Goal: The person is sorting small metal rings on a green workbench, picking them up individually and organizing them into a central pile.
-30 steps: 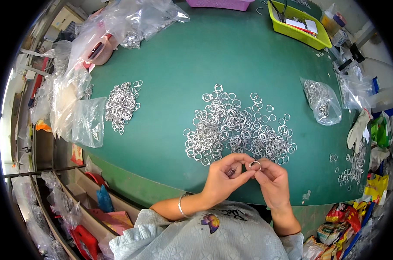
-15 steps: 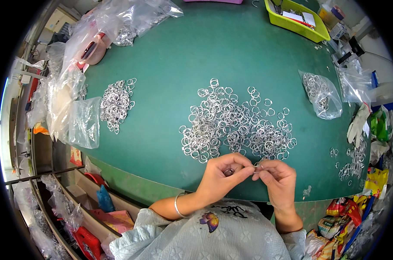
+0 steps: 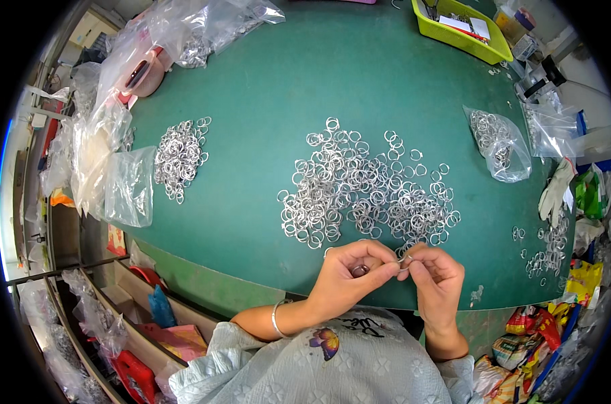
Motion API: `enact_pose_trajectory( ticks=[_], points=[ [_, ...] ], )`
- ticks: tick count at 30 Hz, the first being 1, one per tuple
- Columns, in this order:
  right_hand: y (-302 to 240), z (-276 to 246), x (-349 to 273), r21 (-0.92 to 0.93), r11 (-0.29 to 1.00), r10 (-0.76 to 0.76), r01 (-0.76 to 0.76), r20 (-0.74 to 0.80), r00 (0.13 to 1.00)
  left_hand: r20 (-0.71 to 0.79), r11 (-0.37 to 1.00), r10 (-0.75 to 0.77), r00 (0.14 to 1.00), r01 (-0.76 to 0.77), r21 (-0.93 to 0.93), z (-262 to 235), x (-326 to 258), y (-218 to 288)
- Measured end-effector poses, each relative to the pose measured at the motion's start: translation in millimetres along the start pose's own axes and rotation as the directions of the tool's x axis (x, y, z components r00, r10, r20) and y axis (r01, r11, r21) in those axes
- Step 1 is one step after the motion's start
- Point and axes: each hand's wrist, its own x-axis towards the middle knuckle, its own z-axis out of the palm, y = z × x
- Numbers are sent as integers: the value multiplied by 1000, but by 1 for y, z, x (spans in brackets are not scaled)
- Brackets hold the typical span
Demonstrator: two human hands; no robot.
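Close to the table's front edge, my left hand [image 3: 351, 276] and my right hand [image 3: 435, 279] meet with their fingertips pinched together. Between them is a small silver metal ring [image 3: 405, 261], gripped from both sides. More rings [image 3: 361, 271] are tucked in the curled fingers of my left hand. Just beyond my hands spreads a large loose pile of silver rings [image 3: 369, 182]. Off to the left lies a smaller heap of rings [image 3: 179, 158]. Whether the pinched ring is open or closed is too small to tell.
The green table [image 3: 265, 87] carries clear plastic bags [image 3: 129, 188] and a pink container [image 3: 146, 77] at left. A yellow-green tray [image 3: 464, 37] stands at far right. A bag of rings [image 3: 499, 145], a white glove [image 3: 556, 192] and scattered rings [image 3: 551, 249] lie along the right side.
Both hands have shifted slightly to the right and keep their pinch on the ring. The rings in my left hand show a little more. The piles look the same.
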Motion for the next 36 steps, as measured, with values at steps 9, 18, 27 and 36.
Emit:
enact_pose_trajectory(
  ticks=[9,18,27,36],
  points=[
    [-1,0,-2,-759,494,-458,424,187,869,57,974,-178,982,185,-133,6,3,1],
    [-11,-32,7,-863,370,-440,344,163,883,175,757,-343,923,382,-530,-2,14,-30],
    [4,-74,33,-977,190,-418,94,6,908,128,839,-339,932,361,-407,6,14,-27],
    [7,-79,36,-911,389,-413,135,-41,910,171,826,-353,920,392,-405,6,16,-24]
  ],
)
